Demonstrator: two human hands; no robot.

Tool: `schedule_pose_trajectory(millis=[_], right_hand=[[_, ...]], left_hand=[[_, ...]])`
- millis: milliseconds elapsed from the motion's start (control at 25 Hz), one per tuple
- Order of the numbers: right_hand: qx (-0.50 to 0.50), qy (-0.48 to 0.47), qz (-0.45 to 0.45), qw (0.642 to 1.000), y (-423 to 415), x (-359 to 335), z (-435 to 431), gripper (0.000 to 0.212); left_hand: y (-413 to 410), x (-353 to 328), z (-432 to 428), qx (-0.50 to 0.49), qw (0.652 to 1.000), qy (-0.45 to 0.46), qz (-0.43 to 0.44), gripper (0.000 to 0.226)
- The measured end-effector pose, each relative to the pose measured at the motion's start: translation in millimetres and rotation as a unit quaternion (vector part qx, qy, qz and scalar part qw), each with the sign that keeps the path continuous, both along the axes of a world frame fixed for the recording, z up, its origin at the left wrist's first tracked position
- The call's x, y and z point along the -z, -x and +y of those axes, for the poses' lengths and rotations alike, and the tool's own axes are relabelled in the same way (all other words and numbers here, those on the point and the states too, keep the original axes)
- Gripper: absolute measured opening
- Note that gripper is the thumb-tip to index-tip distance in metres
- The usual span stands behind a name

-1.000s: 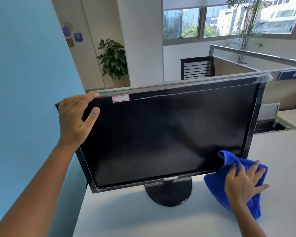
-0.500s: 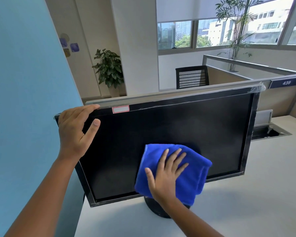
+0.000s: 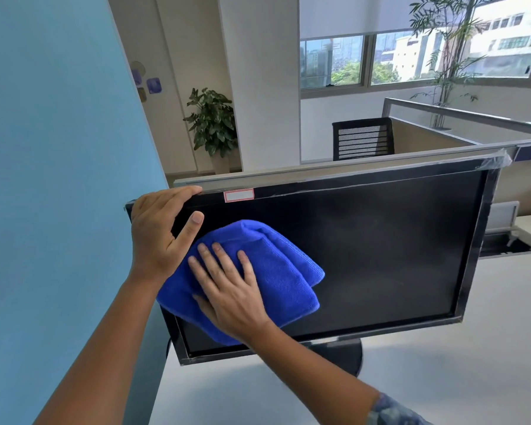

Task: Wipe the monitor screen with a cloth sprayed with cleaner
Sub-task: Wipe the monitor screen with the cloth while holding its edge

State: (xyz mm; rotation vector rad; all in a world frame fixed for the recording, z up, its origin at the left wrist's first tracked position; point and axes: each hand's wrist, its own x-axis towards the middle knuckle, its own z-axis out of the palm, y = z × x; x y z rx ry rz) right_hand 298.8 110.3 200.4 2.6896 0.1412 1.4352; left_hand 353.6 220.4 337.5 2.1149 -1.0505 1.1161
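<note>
Blue microfibre cloth point(image 3: 258, 271) is pressed flat by the open right hand point(image 3: 227, 296) against the black flat-panel monitor point(image 3: 380, 246), whose corner is gripped by the left hand point(image 3: 157, 234); even, overlapping strokes are advised

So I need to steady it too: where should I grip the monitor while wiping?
Grip the monitor at its top left corner, from the left, as the left hand does: the thin bezel suits pinching, clear of the blue cloth.
</note>
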Motion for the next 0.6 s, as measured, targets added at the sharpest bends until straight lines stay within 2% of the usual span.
schedule_pose_trajectory(millis=[200, 400, 600], right_hand=[[0.054, -0.071, -0.080, 0.993, 10, -15, -52, 0.084], [0.139, -0.097, -0.111, 0.979, 30, -21, -123, 0.090], [0.238, -0.180, -0.104, 0.949, 59, -31, -200, 0.098]], left_hand=[[0, 1, -1, 0.002, 1.000, 0.003, 0.006, 0.055], [1, 0, -2, 0.006, 1.000, 0.004, 0.014, 0.061], [1, 0, -3, 0.004, 1.000, 0.001, 0.013, 0.062]])
